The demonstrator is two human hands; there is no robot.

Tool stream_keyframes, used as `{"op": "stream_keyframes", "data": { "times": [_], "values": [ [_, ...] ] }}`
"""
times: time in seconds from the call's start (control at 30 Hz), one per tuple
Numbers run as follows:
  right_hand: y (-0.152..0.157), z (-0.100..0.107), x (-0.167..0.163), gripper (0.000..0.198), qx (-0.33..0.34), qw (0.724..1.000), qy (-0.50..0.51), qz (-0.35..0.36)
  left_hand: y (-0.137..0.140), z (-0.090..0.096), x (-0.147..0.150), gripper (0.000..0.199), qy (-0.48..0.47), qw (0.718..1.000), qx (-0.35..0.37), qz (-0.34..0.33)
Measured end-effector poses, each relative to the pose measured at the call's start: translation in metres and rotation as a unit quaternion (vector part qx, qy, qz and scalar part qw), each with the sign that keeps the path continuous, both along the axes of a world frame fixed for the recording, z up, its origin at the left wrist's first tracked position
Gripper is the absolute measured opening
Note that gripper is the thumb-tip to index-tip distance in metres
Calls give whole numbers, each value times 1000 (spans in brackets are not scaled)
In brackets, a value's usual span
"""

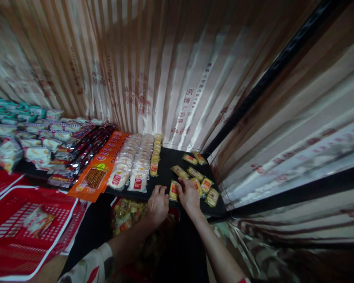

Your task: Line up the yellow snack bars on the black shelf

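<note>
My right hand (189, 198) is over the right part of a dark shelf (165, 160), its thumb and fingers closed at the right edge of a small yellow snack packet (173, 191). Just left of that packet, my left hand (158, 203) is at the shelf's front edge with its fingers curled together. Whatever it may hold is hidden. Several loose yellow packets (206, 184) lie scattered beyond and beside my right hand. A straight row of the same yellow packets (155, 157) runs back from the front edge. Below my hands is a container of more yellow packets (126, 215).
Two rows of round white crackers (139, 173) stand left of the yellow row. Beyond them are an orange snack bag (96, 177), dark red packets (88, 147) and white bags (37, 155). A red basket (14, 220) is lower left. Pleated curtains (171, 70) and a dark post (253, 94) rise behind.
</note>
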State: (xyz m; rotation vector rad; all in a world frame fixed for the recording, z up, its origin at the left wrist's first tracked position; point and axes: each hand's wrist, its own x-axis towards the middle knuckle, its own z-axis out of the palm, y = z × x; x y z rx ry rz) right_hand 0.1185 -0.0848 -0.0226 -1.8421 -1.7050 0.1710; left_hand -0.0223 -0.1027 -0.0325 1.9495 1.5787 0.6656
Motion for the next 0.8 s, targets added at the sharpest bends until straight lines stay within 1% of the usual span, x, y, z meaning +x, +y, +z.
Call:
{"op": "stream_keyframes", "data": {
  "times": [0.1, 0.17, 0.23, 0.3, 0.37, 0.4, 0.47, 0.53, 0.6, 0.7, 0.73, 0.8],
  "values": [
    [-16, -1, 2, 30, -63, 998, -16, -28, -4, 4, 7, 42, -10, 999, -36, -20],
    [-21, -1, -2, 32, -113, 993, 6, -32, -4, 5, 11, 44, -24, 998, -54, -36],
    [-24, -2, -8, 34, -143, 988, 41, -26, -4, 5, 12, 44, -38, 996, -72, -35],
    [-24, -4, -12, 37, -140, 985, 93, -26, -5, 4, 11, 41, -54, 995, -80, -17],
    [-22, -7, -16, 40, -128, 975, 178, -30, -7, 2, 8, 40, -76, 995, -67, 5],
    [-21, -9, -18, 40, -128, 964, 232, -32, -8, 1, 6, 40, -90, 994, -54, 13],
    [-17, -12, -22, 36, -133, 931, 338, -27, -8, 0, 1, 40, -117, 992, -25, 25],
    [-14, -15, -26, 33, -133, 900, 414, -21, -8, -2, -3, 40, -144, 989, -4, 34],
    [-10, -16, -31, 33, -124, 883, 452, -13, -5, -4, -6, 41, -164, 985, 11, 43],
    [0, -20, -39, 32, -102, 871, 480, 18, -1, -6, -10, 45, -175, 983, 25, 54],
    [5, -21, -41, 31, -94, 872, 480, 30, 0, -7, -12, 47, -174, 982, 24, 61],
    [15, -24, -44, 28, -78, 885, 456, 44, 2, -7, -14, 51, -170, 982, 17, 81]
  ]
}}
